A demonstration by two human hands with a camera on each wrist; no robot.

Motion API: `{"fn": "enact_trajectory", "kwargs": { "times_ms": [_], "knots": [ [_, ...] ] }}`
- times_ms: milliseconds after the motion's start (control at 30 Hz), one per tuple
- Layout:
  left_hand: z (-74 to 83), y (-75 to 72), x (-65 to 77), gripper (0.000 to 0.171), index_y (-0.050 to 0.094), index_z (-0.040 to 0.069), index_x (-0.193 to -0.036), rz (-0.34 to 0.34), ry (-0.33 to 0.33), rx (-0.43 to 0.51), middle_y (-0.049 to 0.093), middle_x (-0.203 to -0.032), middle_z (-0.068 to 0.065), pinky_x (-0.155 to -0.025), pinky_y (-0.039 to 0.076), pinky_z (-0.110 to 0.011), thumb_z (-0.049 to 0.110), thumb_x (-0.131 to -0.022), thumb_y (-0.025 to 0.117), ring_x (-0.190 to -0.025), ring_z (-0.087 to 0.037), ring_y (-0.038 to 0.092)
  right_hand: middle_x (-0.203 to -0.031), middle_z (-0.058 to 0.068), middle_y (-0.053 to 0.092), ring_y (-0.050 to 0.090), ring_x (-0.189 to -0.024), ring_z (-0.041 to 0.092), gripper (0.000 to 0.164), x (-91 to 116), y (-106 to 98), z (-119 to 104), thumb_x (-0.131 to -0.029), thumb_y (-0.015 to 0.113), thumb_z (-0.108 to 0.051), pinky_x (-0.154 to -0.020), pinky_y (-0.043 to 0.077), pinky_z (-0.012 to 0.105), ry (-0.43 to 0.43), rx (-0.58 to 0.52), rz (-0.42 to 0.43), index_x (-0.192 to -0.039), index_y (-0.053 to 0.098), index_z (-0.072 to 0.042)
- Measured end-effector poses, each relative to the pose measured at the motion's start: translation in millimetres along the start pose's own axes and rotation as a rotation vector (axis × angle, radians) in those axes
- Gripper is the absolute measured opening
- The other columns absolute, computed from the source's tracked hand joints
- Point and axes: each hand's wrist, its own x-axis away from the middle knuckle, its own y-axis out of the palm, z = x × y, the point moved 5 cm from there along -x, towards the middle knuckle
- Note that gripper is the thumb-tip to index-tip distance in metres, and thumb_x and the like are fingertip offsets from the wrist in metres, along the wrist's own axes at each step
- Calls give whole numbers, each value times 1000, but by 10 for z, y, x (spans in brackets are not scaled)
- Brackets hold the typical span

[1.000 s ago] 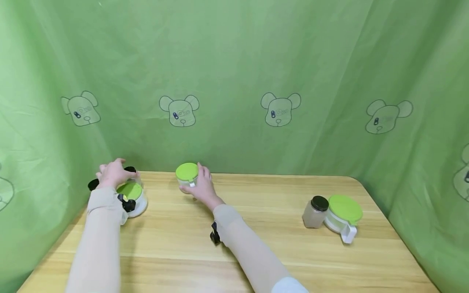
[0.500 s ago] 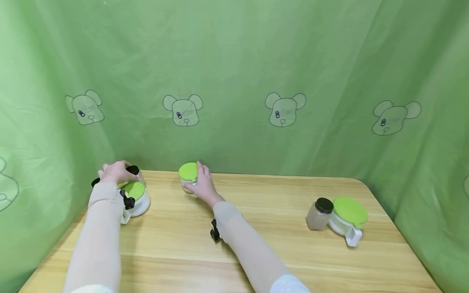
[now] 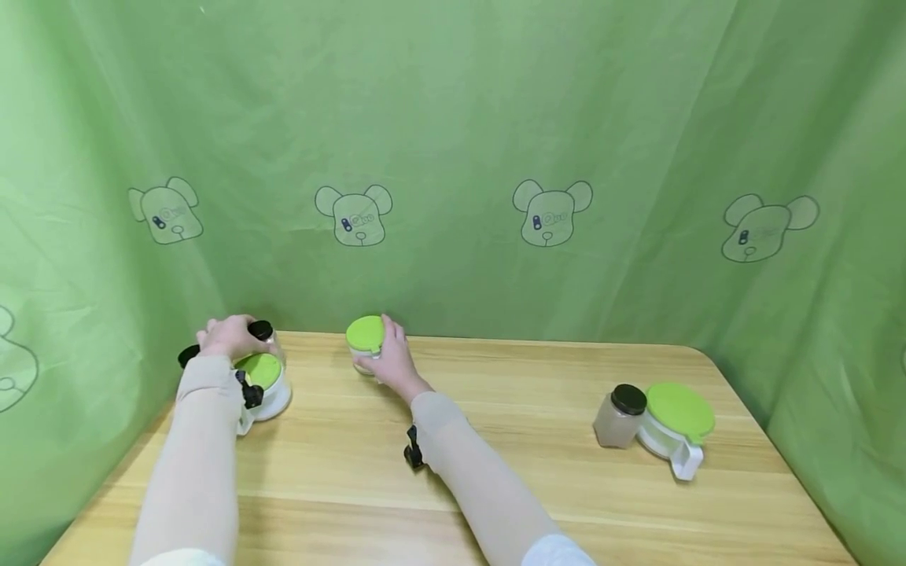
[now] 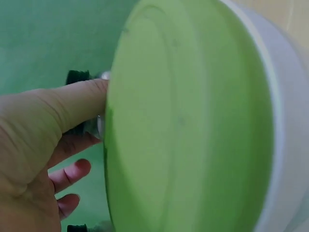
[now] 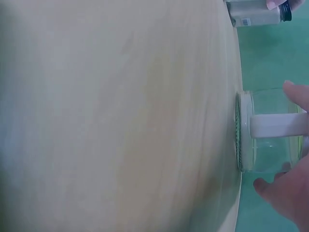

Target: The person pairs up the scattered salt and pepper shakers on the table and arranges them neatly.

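At the back left of the table my left hand [image 3: 230,338] pinches a clear jar with a black lid [image 3: 260,330] between thumb and fingers. The right wrist view catches that jar's body [image 5: 253,14] standing at the table edge. Close in front of this hand is a green-lidded pot with a white base [image 3: 262,371], whose green lid [image 4: 154,121] fills much of the left wrist view. My right hand [image 3: 394,363] grips a smaller green-lidded glass pot [image 3: 364,336] near the back edge, thumb and fingers on either side of its white handle [image 5: 277,125].
Another black lid [image 3: 187,356] shows left of the left hand, its jar mostly hidden. On the right side of the wooden table [image 3: 354,503] stand a black-lidded jar [image 3: 616,424] and a wide green-lidded pot [image 3: 679,410]. A green curtain [image 3: 453,283] closes off the back and sides.
The camera view has shifted slightly. My left hand has settled a little lower and to the right on the black-lidded jar. The right hand and its pot stay in place.
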Motion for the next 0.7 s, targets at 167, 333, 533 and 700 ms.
{"fn": "enact_trajectory", "kwargs": {
  "times_ms": [167, 333, 533, 700],
  "knots": [
    [35, -17, -28, 83, 51, -2, -134, 43, 46, -58, 57, -128, -29, -88, 28, -55, 48, -74, 79, -110, -47, 39, -155, 18, 30, 41, -137, 37, 103, -14, -6, -15, -76, 83, -23, -113, 36, 47, 12, 7, 18, -154, 18, -9],
    [19, -17, -36, 79, 54, 0, -131, 78, 68, -76, 59, -126, -27, -84, 29, -52, 48, -74, 79, -108, -46, 40, -154, 19, 32, 43, -136, 37, 102, -5, -11, -48, -76, 83, -24, -112, 37, 47, 12, 19, 23, -154, 19, -7],
    [-14, -6, -18, 80, 58, 2, -127, 118, 83, -80, 62, -123, -26, -81, 30, -50, 54, -71, 79, -105, -46, 43, -153, 19, 33, 43, -136, 36, 101, 13, -6, -53, -76, 83, -23, -113, 37, 47, 14, 20, 28, -153, 20, -7],
    [-14, -22, 7, 98, 58, 3, -126, 160, 80, -57, 63, -122, -24, -81, 28, -49, 69, -57, 81, -105, -43, 42, -153, 19, 34, 42, -137, 36, 101, 17, -3, -38, -76, 83, -23, -114, 36, 46, 12, 20, 36, -153, 21, -6]
  ]
}}
